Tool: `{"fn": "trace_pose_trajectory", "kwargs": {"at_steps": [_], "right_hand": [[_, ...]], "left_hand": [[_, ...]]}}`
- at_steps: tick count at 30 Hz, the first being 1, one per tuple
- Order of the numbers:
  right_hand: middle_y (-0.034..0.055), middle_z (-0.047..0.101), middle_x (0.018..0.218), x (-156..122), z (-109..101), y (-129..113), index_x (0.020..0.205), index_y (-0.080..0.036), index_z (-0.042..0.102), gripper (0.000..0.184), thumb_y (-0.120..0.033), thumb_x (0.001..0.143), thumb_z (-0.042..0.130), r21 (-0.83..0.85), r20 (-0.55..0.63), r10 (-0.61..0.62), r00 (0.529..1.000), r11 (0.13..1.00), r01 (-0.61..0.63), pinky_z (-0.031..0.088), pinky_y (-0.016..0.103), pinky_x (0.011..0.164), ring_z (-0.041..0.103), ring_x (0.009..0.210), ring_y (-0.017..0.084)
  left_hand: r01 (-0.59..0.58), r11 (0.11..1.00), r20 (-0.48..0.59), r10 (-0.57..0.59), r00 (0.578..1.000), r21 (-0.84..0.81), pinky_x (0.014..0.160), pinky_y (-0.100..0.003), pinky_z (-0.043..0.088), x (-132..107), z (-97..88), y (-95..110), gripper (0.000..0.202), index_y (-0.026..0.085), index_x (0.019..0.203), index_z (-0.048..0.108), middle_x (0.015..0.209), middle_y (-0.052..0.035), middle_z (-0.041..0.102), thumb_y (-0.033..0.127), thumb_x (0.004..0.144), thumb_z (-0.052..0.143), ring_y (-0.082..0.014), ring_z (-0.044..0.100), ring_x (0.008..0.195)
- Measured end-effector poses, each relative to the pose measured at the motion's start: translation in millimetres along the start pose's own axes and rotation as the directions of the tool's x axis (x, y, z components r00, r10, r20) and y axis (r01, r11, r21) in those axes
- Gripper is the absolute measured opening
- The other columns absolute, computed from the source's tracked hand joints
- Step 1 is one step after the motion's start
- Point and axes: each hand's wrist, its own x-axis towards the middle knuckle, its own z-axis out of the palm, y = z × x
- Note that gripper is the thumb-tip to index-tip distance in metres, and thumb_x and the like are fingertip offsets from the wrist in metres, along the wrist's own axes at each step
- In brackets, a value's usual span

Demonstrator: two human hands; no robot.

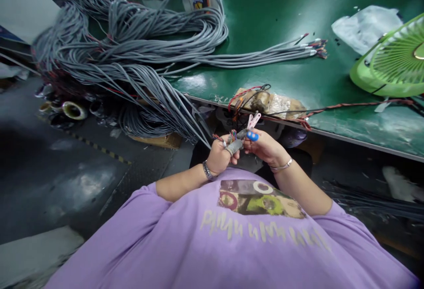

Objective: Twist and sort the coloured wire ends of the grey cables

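Note:
My left hand (220, 155) is closed around the ends of grey cables (195, 119) that run down from the bench. Thin multicoloured wires (233, 134) stick up by its fingers, beside a short grey cylindrical piece (234, 147). Close by, my right hand (263, 147) is closed in a pinch, its fingertips against the grey parts. What it grips is too small to make out. One of its fingers wears a blue cover (252, 136). A pink clip (253, 120) rises just above those fingers.
A large pile of grey cables (139, 46) covers the left of the green bench (281, 11). A taped brown block (270, 103) with red and black wires sits at the front edge. To the right are a green fan (394, 59) and a plastic bag (366, 28).

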Motion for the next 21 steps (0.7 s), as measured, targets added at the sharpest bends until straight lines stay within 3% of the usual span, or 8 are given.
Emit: {"fn": "trace_pose_trajectory", "kwargs": {"at_steps": [3,8,18,21], "right_hand": [[-0.0031,0.06,0.06,-3,3,1,0.075,-0.017,0.068,0.039,-0.039,0.055,0.093,-0.052,-0.043,-0.069,0.997,0.996,0.066,0.039,0.021,0.047,0.049,0.051,0.008],[-0.0013,0.062,0.059,-2,3,3,0.074,-0.015,0.071,0.036,-0.039,0.057,0.092,-0.077,-0.045,-0.083,0.996,0.994,0.079,0.034,0.022,0.046,0.047,0.049,0.007],[-0.0049,0.057,0.059,5,-5,8,0.073,-0.018,0.063,0.031,-0.033,0.061,0.087,0.132,-0.154,-0.03,0.988,0.99,0.051,0.04,0.021,0.049,0.043,0.048,0.006],[-0.0026,0.063,0.068,12,-8,0,0.081,-0.02,0.066,0.034,-0.049,0.071,0.079,0.239,-0.189,-0.031,0.981,0.968,0.077,0.044,0.021,0.05,0.047,0.051,0.007]], "left_hand": [[-0.004,0.997,0.034,0.001,0.999,0.082,0.035,-0.017,0.036,-1,1.6,3,0.04,0.017,0.072,0.056,0.053,0.0043,0.059,0.053,0.076,0.073,-0.0066,0.051,0.036],[0.048,0.986,0.111,-0.066,0.992,0.157,0.035,-0.018,0.036,0,3.8,10,0.043,0.016,0.068,0.056,0.052,0.003,0.058,0.055,0.075,0.073,-0.0067,0.05,0.036],[-0.047,0.998,-0.051,0.044,0.998,-0.051,0.034,-0.019,0.034,4,2.5,1,0.042,0.017,0.072,0.056,0.052,0.0045,0.059,0.056,0.076,0.072,-0.0064,0.048,0.035],[-0.043,0.996,-0.048,0.039,0.998,-0.082,0.034,-0.019,0.034,9,5.1,6,0.04,0.018,0.071,0.055,0.052,0.0047,0.059,0.054,0.076,0.071,-0.006,0.047,0.035]]}}
